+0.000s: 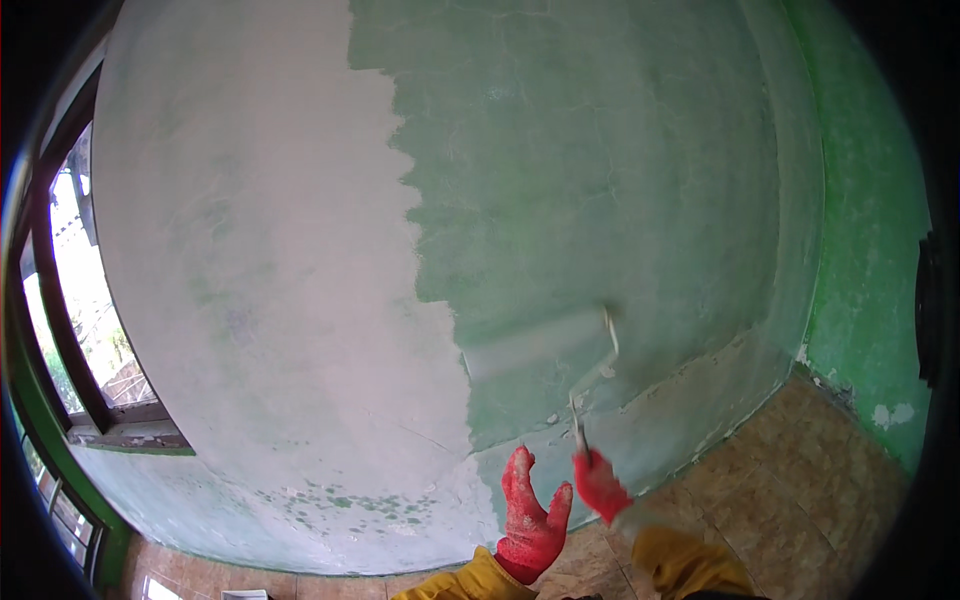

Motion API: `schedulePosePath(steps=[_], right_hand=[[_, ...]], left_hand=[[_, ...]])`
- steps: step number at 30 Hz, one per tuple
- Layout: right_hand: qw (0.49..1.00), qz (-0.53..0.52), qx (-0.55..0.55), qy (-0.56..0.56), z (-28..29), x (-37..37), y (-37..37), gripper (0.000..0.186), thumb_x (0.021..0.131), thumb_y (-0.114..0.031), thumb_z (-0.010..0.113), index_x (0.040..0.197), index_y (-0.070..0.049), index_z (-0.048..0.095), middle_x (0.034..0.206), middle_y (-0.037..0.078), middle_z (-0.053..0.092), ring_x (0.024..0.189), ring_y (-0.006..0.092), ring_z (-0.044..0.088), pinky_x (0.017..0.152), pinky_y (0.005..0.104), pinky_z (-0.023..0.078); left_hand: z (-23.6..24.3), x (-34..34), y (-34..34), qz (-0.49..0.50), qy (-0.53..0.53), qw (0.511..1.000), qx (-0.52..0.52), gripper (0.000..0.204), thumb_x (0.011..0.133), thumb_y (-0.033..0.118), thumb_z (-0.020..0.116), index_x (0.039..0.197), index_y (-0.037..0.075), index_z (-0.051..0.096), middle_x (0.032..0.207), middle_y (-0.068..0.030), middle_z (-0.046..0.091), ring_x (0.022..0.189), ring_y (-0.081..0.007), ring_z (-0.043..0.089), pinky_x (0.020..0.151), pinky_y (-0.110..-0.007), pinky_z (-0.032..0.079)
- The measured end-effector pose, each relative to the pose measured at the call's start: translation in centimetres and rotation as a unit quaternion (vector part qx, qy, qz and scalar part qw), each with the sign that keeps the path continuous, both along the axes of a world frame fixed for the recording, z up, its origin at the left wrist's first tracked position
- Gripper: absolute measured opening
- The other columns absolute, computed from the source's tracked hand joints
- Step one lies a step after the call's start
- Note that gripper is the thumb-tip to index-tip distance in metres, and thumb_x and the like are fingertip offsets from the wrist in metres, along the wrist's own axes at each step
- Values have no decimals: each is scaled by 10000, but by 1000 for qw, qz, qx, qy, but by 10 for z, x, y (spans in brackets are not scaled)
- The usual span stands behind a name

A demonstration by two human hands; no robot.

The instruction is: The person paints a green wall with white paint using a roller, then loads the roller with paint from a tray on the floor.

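In a red glove, my right hand [601,486] is closed around the handle of a paint roller [535,343]. The roller's pale sleeve is smeared by motion and lies across the wall [600,180], just right of the ragged edge of the white paint [300,200]. Its bent wire frame runs from the sleeve's right end down to the handle. My left hand [533,517], also red-gloved, is raised in front of the lower wall. Its fingers and thumb are apart, and it holds nothing. Yellow sleeves cover both forearms.
A dark-framed window [95,290] stands at the left. A bright green wall [870,230] meets the painted one at the right, with a dark object [928,310] on it. Brown tiles cover the floor [800,480]. Part of a white container [245,595] shows at the bottom edge.
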State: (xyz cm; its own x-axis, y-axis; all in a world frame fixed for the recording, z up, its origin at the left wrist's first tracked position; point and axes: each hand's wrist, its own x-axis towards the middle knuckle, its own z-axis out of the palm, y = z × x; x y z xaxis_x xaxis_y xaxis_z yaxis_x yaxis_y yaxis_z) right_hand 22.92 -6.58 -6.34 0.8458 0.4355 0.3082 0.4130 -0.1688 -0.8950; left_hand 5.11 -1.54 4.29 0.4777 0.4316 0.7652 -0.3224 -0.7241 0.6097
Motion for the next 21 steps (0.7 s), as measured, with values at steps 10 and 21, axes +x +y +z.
schedulePosePath(steps=[10, 21], right_hand=[[1000, 20, -4, -8, 61, -2, 1, 393, 941, -428, 498, 964, -49, 597, 791, 178, 609, 775, 365, 585, 690, 440, 475], [965, 171, 120, -157, 457, 25, 60, 426, 956, -513, 470, 882, -94, 498, 606, -3, 466, 506, 114, 451, 488, 285, 381]], left_hand=[[-19, 11, -8, 3, -6, 1000, 3, 757, 818, 125, 697, 1401, -85, 263, 1342, -273, 397, 1224, -396, 428, 1033, -445, 366], [-29, 22, 13, 32, -2, 999, -27, 757, 807, 39, 670, 1428, -55, 247, 1355, -240, 381, 1230, -367, 444, 1037, -428, 370]])
